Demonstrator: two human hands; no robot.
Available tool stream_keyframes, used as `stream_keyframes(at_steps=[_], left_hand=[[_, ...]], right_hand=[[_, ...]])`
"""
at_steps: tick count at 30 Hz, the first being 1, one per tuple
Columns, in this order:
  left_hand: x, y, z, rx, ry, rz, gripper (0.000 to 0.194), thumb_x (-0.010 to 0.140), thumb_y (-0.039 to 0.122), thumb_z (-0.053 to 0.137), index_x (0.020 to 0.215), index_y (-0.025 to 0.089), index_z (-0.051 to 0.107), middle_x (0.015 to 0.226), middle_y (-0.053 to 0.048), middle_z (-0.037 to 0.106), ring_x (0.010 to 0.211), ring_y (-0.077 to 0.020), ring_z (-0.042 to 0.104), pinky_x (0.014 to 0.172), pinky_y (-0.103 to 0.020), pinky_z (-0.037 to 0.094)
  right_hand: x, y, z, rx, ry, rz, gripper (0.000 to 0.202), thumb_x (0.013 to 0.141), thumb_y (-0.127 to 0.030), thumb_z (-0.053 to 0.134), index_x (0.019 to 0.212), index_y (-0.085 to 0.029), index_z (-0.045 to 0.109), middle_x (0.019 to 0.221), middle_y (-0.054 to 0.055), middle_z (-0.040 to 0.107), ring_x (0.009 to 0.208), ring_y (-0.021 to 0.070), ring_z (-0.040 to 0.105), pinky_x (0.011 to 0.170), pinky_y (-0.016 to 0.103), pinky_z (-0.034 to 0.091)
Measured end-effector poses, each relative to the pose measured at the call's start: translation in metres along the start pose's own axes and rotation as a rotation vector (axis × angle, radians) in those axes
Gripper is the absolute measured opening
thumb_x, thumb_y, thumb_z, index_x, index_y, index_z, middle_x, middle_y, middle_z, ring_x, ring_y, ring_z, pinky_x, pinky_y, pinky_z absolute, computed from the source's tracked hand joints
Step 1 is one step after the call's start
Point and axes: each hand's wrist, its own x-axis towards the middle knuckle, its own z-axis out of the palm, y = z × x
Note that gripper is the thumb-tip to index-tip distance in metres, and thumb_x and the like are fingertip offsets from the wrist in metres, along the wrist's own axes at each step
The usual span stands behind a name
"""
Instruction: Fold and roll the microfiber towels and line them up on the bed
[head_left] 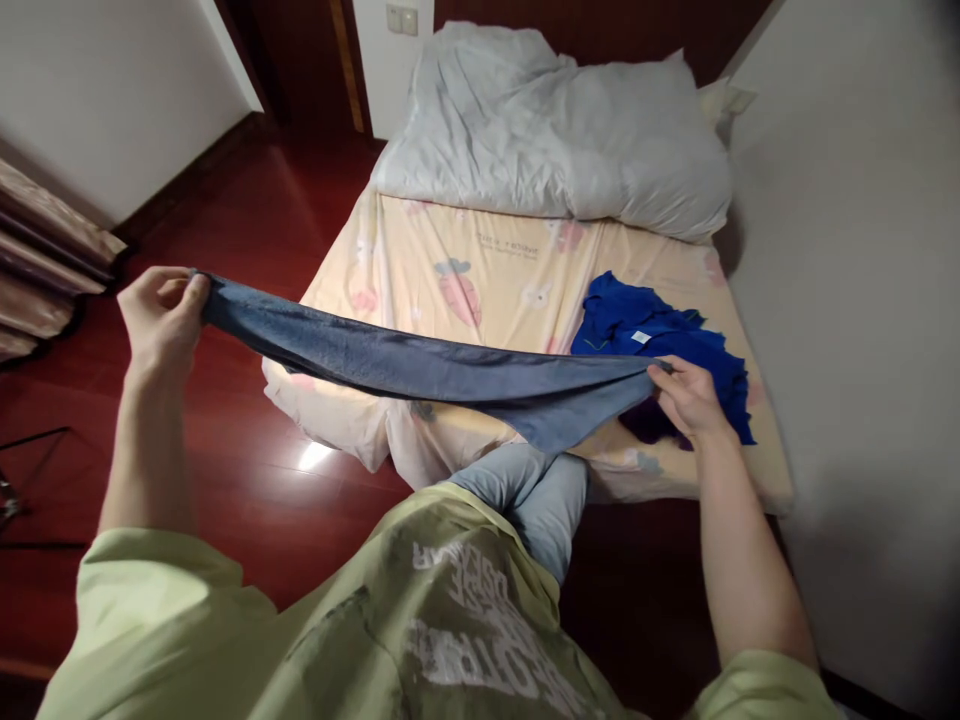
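Note:
A long grey-blue cloth [420,365] hangs stretched between my hands above the near edge of the bed. My left hand [166,310] pinches its left end, out over the floor. At the right end, my right hand [688,395] grips a corner between thumb and fingers. The cloth sags a little in the middle, and a loose fold droops toward my legs near the right side. Behind my right hand, a crumpled bright blue garment [660,325] with a small white label lies on the bed; a dark purple piece [652,420] shows beneath it.
The bed [420,260] has a cream sheet with carrot and rabbit prints. A bunched pale grey quilt [555,130] covers its far end. A white wall [862,300] stands along the right. Curtains [45,260] hang at the left, and a thin black stand [9,495] is at the lower left.

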Motion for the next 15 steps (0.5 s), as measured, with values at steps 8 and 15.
stream_keyframes(at_steps=[8, 15], left_hand=[[0.008, 0.021, 0.0, 0.076, -0.108, 0.04, 0.039, 0.075, 0.031, 0.079, 0.104, 0.005, 0.073, 0.084, -0.006, 0.069, 0.059, -0.0074, 0.053, 0.067, -0.032, 0.06], [-0.026, 0.008, -0.014, 0.062, -0.024, 0.019, 0.039, 0.067, 0.041, 0.081, 0.091, 0.011, 0.073, 0.073, -0.001, 0.065, 0.059, -0.0105, 0.053, 0.068, -0.033, 0.057]], right_hand=[[0.015, -0.02, -0.016, -0.181, 0.223, -0.238, 0.051, 0.065, -0.062, 0.091, 0.092, -0.019, 0.082, 0.071, 0.001, 0.069, 0.058, 0.0115, 0.053, 0.061, 0.028, 0.047], [-0.017, -0.013, -0.016, -0.396, 0.233, -0.231, 0.042, 0.076, -0.057, 0.084, 0.098, -0.021, 0.085, 0.084, 0.008, 0.076, 0.064, 0.0172, 0.061, 0.069, 0.035, 0.053]])
